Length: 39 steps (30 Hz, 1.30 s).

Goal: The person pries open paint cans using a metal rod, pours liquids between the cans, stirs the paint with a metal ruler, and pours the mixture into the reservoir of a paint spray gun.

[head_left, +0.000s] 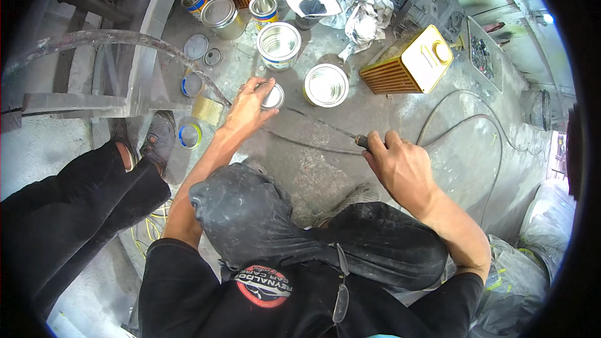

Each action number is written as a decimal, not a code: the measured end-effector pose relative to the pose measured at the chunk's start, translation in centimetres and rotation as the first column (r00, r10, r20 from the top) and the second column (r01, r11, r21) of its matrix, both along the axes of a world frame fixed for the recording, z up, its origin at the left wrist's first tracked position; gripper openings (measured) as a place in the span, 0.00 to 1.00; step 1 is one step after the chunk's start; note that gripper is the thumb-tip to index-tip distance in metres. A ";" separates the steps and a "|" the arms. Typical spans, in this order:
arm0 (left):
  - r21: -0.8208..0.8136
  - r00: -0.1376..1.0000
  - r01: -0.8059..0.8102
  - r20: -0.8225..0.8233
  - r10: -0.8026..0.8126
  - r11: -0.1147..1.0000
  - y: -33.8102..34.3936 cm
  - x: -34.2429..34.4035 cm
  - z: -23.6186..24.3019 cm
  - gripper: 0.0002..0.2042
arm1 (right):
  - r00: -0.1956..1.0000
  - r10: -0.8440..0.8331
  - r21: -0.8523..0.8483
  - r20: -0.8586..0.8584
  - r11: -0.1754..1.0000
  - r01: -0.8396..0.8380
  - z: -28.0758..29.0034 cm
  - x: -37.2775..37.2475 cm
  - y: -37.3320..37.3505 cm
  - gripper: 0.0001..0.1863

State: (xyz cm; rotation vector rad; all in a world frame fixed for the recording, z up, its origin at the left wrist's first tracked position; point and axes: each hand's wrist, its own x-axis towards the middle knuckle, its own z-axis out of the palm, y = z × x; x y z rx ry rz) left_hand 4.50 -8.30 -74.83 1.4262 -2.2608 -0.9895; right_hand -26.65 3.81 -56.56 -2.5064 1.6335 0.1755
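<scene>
Just left of the wide, open silver metal can (pixel 326 89), your left hand (pixel 250 106) grasped the small, round silver metal can (pixel 273 96), probably stiff, slick and best held round its sides, while your right hand (pixel 400 166) clenched the thin, dark-handled metal tool (pixel 361 141).

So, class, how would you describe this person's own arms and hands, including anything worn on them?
The left hand and right hand are ungloved. Both forearms are bare, below short black sleeves that look plain.
</scene>
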 end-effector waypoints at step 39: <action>-0.126 0.996 -0.020 0.089 0.031 0.992 0.8 -0.6 -0.2 0.39 | 0.681 -0.514 0.533 0.522 0.820 0.211 -8.3 -3.1 2.4 0.17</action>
